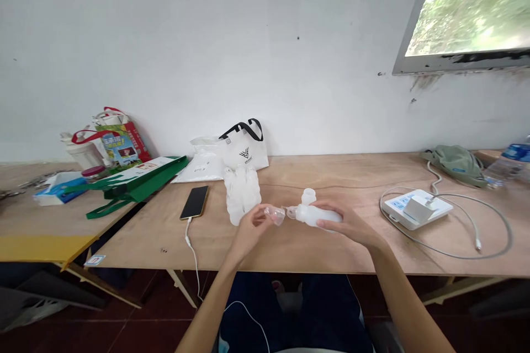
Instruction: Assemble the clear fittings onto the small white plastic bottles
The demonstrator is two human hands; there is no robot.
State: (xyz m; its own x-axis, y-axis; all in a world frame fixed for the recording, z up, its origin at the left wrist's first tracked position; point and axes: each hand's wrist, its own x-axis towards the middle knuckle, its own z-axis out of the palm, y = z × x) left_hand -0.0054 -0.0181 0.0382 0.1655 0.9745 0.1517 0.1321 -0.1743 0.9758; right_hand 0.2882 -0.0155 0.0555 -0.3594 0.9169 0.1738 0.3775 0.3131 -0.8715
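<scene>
Plastic bottle [317, 215] unlabelled, gripped in right hand [350, 224], clear cap [276, 215] pinched by left hand [250, 226].

Your right hand [350, 224] grips a white plastic bottle [317, 215] lying sideways above the wooden table [331, 176]. Your left hand [250, 226] pinches a small clear cap [276, 214] just beside its neck. A phone [194, 202] lies nearby.

One phone [194, 202], one power strip [416, 208], two hands, three bags, several white bottles.
</scene>
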